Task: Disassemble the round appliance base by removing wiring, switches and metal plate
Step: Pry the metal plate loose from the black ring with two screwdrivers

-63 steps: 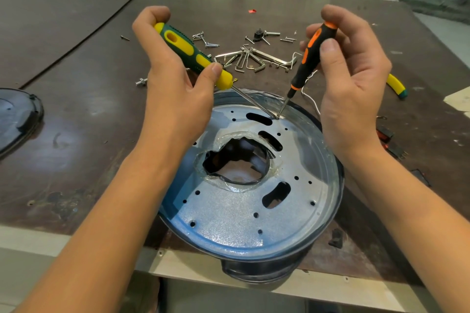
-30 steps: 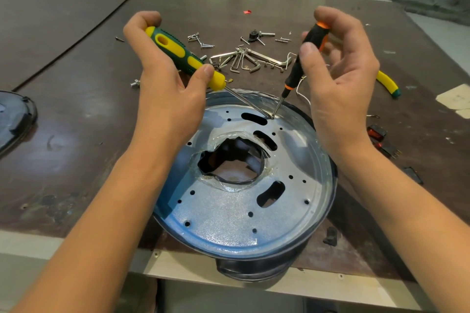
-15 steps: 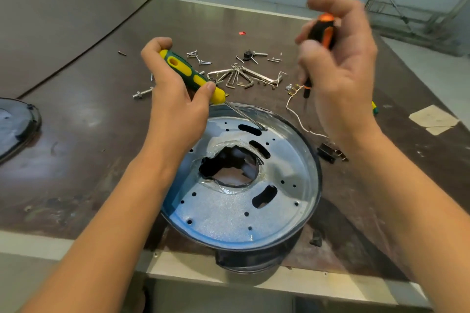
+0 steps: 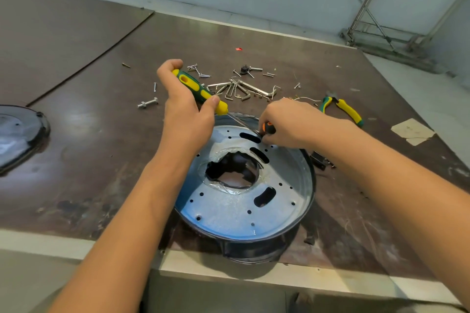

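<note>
Presently the round appliance base sits at the near edge of the brown table, its open side up. The silvery metal plate lies inside it, seated below the dark rim. The plate shows a ragged central hole, three oblong slots and many small round holes.

Left hand: fingers and thumb are wrapped round the handle of the green-and-yellow screwdriver. The handle is raised behind the base. The shaft slants down to the right and meets the plate near the far slot.

Right hand: held low over the far side of the plate, fingers curled round the orange-and-black screwdriver. Only part of its handle shows under the fingers; I cannot see its tip. The two tools come together at about the same spot on the plate.

On the table beyond the base:
- a spread set of hex keys
- loose screws
- a bolt off to the left
- a thin white wire just behind the right hand
- yellow-handled pliers to the right

Small dark switches lie just beside the base on the right, partly hidden by the right forearm. A dark round cover rests at the left edge of the view, well apart from the base.
</note>
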`<action>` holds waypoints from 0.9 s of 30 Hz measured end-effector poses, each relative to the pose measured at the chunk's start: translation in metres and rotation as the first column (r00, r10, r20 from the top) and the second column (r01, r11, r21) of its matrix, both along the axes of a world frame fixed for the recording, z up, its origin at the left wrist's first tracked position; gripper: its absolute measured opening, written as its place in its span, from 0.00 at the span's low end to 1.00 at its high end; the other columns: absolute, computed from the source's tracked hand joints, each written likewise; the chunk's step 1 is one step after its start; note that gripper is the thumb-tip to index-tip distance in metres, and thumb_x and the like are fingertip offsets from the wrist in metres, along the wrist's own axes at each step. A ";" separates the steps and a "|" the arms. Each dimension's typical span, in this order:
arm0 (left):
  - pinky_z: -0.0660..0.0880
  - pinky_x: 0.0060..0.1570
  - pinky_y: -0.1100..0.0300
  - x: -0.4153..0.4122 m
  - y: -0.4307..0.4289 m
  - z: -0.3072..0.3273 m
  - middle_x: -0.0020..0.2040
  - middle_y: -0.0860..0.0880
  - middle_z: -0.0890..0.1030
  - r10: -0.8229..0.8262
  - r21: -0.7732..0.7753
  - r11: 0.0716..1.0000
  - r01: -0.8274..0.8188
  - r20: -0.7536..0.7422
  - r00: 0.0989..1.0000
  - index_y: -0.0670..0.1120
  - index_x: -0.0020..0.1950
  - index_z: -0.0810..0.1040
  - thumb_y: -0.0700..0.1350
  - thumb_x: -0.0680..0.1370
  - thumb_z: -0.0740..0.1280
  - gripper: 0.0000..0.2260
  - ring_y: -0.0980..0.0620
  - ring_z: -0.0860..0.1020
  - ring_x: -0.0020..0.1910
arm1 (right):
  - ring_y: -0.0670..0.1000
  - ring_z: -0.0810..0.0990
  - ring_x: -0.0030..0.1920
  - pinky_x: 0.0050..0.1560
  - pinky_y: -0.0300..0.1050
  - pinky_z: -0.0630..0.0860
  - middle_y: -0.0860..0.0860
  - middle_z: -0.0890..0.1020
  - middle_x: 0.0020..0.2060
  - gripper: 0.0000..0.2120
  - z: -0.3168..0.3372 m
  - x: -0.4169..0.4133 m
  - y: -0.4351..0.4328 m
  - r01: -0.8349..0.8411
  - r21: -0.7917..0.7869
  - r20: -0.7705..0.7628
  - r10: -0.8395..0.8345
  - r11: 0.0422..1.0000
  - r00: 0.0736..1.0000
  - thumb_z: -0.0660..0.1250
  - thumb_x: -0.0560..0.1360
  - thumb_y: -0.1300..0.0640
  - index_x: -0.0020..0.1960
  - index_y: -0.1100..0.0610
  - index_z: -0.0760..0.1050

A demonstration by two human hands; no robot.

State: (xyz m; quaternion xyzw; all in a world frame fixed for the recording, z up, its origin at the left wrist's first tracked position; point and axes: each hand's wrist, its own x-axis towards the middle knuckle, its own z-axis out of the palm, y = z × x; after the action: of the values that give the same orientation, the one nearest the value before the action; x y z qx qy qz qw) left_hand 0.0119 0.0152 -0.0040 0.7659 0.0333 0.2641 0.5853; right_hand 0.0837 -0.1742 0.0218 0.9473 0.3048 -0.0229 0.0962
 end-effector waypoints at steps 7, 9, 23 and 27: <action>0.75 0.45 0.71 0.001 0.001 0.000 0.48 0.55 0.71 -0.011 -0.019 1.000 0.011 -0.005 1.000 0.50 0.72 0.55 0.34 0.78 0.69 0.30 0.64 0.79 0.43 | 0.58 0.78 0.44 0.39 0.47 0.70 0.52 0.80 0.42 0.03 -0.008 0.007 -0.005 -0.053 -0.006 0.066 0.053 0.999 0.996 0.71 0.78 0.52 0.47 0.50 0.78; 0.75 0.48 0.67 0.001 0.000 0.000 0.49 0.55 0.71 -0.010 -0.022 1.000 0.010 -0.017 1.000 0.51 0.72 0.55 0.35 0.78 0.69 0.31 0.58 0.78 0.46 | 0.58 0.80 0.46 0.39 0.48 0.72 0.52 0.82 0.45 0.03 -0.009 0.007 -0.006 -0.086 -0.012 0.073 0.087 0.996 0.994 0.68 0.77 0.53 0.48 0.52 0.79; 0.79 0.59 0.50 0.002 0.005 -0.002 0.51 0.56 0.70 0.002 -0.031 1.000 -0.003 -0.030 1.000 0.51 0.71 0.55 0.37 0.78 0.70 0.30 0.54 0.78 0.51 | 0.53 0.70 0.37 0.34 0.45 0.62 0.50 0.71 0.39 0.08 -0.013 0.000 -0.006 -0.179 -0.001 0.047 0.179 0.984 0.983 0.67 0.77 0.54 0.44 0.54 0.69; 0.79 0.58 0.50 0.003 0.007 -0.003 0.50 0.56 0.70 0.012 -0.036 0.999 -0.013 -0.035 0.999 0.51 0.71 0.56 0.37 0.78 0.70 0.30 0.55 0.78 0.49 | 0.46 0.68 0.34 0.31 0.41 0.63 0.49 0.72 0.34 0.09 -0.008 0.004 -0.009 -0.106 0.192 -0.026 0.114 0.976 0.993 0.68 0.75 0.59 0.41 0.56 0.68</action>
State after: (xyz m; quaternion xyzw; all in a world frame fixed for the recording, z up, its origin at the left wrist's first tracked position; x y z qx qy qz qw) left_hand 0.0149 0.0217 -0.0066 0.7596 0.0531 0.2535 0.5966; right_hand 0.0873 -0.1834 0.0139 0.9332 0.3593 -0.0059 0.0004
